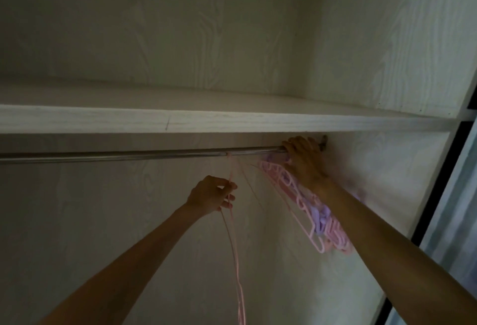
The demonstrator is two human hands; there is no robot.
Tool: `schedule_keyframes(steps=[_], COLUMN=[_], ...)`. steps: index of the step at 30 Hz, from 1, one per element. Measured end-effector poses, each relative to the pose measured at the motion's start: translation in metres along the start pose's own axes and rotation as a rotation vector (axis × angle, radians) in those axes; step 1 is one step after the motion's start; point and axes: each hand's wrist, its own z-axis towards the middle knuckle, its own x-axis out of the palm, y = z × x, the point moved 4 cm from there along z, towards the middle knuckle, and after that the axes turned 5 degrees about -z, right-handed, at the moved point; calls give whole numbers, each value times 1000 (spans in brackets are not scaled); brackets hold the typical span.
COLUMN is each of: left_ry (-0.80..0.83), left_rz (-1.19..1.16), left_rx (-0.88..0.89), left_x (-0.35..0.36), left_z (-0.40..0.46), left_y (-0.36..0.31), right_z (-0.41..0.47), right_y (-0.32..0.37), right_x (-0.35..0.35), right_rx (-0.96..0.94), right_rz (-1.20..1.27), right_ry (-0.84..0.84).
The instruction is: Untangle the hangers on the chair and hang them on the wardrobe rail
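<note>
A metal wardrobe rail [129, 156] runs across the view under a white shelf. A thin pink hanger [235, 247] hangs edge-on from the rail, its hook over the bar. My left hand [211, 194] pinches that hanger just below the hook. Near the rail's right end a bunch of pink and purple hangers [309, 211] hangs from the bar and slants down to the right. My right hand [304, 159] is closed over the rail's end and the hooks of that bunch. The chair is out of view.
A white wood-grain shelf [206, 120] sits just above the rail. The wardrobe's right side panel [382, 169] stands right beside my right hand. A dark door frame edge [438, 182] and a pale curtain lie further right.
</note>
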Motion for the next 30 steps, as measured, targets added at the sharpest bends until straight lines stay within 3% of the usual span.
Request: schedule_keyframes(steps=[6,10,11,14,16,23,25,27,30], left_ry=[-3,29,38,26,28,30,23,-82,-383], left_rz=[42,73,95,168,215,62,229,538,921], left_rx=[-32,-59,-58,-12,28,17,7,85,396], left_x=[2,12,16,29,39,40,36,27,12], left_z=[2,3,5,11,13,26,25,18,-1], left_y=[-3,-11,-14,-24,-32,-73,-74,-73,-77], right_z=[0,-26,-34,-60,-73,-50,-47,-50,-61], right_y=[-2,29,42,78,84,73,75,78,78], right_x=[-5,-37,-43,-40,-32,-20,-12,0,8], right_rx=[-8,29,-2,-79,-14,173,203,216,228], right_rz=[66,410,524,698,794,968,944,903,829], right_ry=[91,-13,86,724,892,600,611,638,710])
